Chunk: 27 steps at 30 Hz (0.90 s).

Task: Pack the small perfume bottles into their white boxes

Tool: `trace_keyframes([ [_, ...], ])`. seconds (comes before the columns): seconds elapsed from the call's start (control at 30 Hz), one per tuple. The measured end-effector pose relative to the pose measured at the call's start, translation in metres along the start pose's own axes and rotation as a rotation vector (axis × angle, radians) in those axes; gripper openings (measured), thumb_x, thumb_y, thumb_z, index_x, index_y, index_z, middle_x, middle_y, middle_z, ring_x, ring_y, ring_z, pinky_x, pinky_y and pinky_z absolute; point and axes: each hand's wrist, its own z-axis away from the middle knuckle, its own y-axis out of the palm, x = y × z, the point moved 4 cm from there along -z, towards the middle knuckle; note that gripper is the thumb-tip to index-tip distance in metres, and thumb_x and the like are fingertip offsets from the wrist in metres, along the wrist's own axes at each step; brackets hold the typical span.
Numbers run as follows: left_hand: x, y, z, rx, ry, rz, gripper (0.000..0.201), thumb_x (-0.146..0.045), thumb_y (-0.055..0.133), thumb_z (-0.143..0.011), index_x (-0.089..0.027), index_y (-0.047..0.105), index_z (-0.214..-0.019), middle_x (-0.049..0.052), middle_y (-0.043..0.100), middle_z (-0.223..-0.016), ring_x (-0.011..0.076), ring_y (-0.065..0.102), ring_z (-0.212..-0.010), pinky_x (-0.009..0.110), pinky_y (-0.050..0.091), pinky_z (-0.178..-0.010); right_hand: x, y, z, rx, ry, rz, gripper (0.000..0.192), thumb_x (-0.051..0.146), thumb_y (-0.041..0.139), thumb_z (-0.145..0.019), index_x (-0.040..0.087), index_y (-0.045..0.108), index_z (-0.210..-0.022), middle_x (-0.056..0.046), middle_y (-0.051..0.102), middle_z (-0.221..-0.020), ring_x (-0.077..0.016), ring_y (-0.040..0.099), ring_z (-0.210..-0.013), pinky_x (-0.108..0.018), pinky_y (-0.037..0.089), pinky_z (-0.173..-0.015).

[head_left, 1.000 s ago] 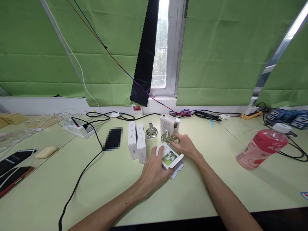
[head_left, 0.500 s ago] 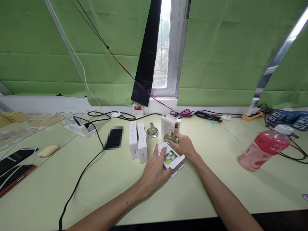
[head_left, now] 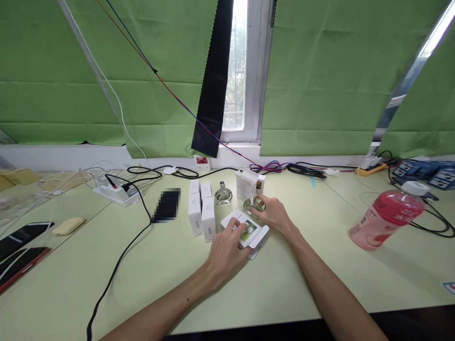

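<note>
My left hand (head_left: 227, 251) grips a small white box (head_left: 226, 219) with a picture of white flowers on green. The box lies tilted on the table with its end flaps open towards me. Just behind it, my right hand (head_left: 273, 214) has its thumb and fingers around a round glass perfume bottle (head_left: 248, 205) with a silver neck. A second perfume bottle (head_left: 223, 195) stands to its left, apart from both hands. Several closed white boxes (head_left: 208, 220) are grouped upright left of my left hand. An upright white box with a raised flap (head_left: 245, 183) is behind the held bottle.
A pink drink bottle (head_left: 387, 218) stands at the right. On the left are a power strip (head_left: 117, 192), a black cable (head_left: 124, 253), a blurred dark item (head_left: 167, 205), phones (head_left: 24, 265) and a cream case (head_left: 68, 226). Cables (head_left: 305, 170) run along the back wall.
The flowered box has shifted slightly left and lies flatter, with my left fingers more bent over it. My right hand stays at the perfume bottle. The view has moved slightly.
</note>
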Motion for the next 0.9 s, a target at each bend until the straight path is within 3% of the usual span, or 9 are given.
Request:
trace_keyframes([
  [0.2,-0.0017,-0.0026,-0.0002,-0.068,0.019,0.056,0.021,-0.037,0.062,-0.087,-0.021,0.071,-0.098,0.005,0.064,-0.098,0.0152,0.060,-0.065,0.028,0.039,-0.056,0.0021,-0.0032,0.0009,-0.024,0.026,0.021,0.023,0.045,0.066,-0.086,0.025,0.067,-0.097,-0.002,0.073,-0.083,-0.0199,0.065,-0.070,-0.027,0.034,-0.061],
  [0.33,-0.0035,-0.0042,-0.0008,-0.091,0.043,0.103,0.019,-0.036,0.059,-0.091,-0.022,0.070,-0.094,0.003,0.064,-0.091,0.0148,0.060,-0.065,0.027,0.040,-0.057,0.0044,-0.0005,0.0005,-0.015,0.008,0.031,0.021,0.043,0.063,-0.089,0.023,0.064,-0.096,-0.003,0.071,-0.082,-0.0201,0.064,-0.072,-0.026,0.032,-0.059],
  [0.43,-0.0032,-0.0041,-0.0009,-0.097,0.058,0.159,0.019,-0.035,0.057,-0.092,-0.021,0.069,-0.095,0.003,0.064,-0.089,0.0135,0.060,-0.063,0.027,0.043,-0.058,0.0052,0.0005,0.0007,0.001,-0.007,0.020,0.022,0.039,0.062,-0.090,0.023,0.062,-0.105,-0.003,0.070,-0.082,-0.0198,0.063,-0.071,-0.026,0.032,-0.059],
  [0.6,-0.0011,-0.0019,-0.0011,-0.100,0.067,0.170,0.021,-0.029,0.050,-0.096,-0.020,0.069,-0.096,0.003,0.062,-0.086,0.0125,0.057,-0.062,0.027,0.043,-0.058,0.0046,-0.0009,0.0019,0.003,-0.023,0.000,0.044,0.037,0.061,-0.090,0.023,0.053,-0.131,-0.002,0.070,-0.085,-0.0202,0.062,-0.070,-0.026,0.035,-0.062],
  [0.9,0.0003,-0.0002,-0.0018,-0.090,0.075,0.166,0.023,-0.028,0.049,-0.095,-0.020,0.069,-0.104,0.005,0.064,-0.092,0.0138,0.058,-0.064,0.029,0.044,-0.060,0.0012,-0.0039,0.0026,0.017,-0.072,-0.013,0.052,0.035,0.058,-0.090,0.026,0.048,-0.141,0.000,0.069,-0.082,-0.0182,0.061,-0.063,-0.026,0.036,-0.060],
])
